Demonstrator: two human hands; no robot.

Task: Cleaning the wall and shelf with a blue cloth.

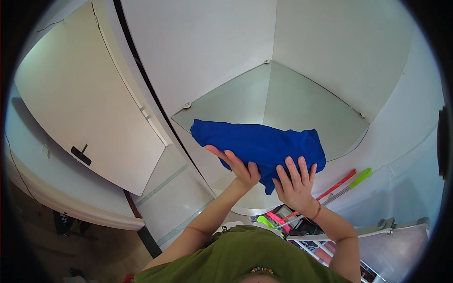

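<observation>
Both my hands hold up a folded blue cloth (pixel 254 141) in front of a glass corner shelf (pixel 244 95). My left hand (pixel 242 169) supports the cloth from below on its left part, with the thumb side and fingers against it. My right hand (pixel 297 184) lies spread on its lower right part, fingertips on the fabric. One corner of the cloth hangs down between the hands. The cloth covers part of the shelf's front edge; whether it touches the glass I cannot tell.
Small metal clips (pixel 187 105) hold the shelf to the white walls. Below right, a red handle (pixel 336 185) and a green-ended handle (pixel 361 178) lean near brush heads (pixel 274 223). A white metal rack (pixel 311 240) stands at lower right, and a door (pixel 92 106) at left.
</observation>
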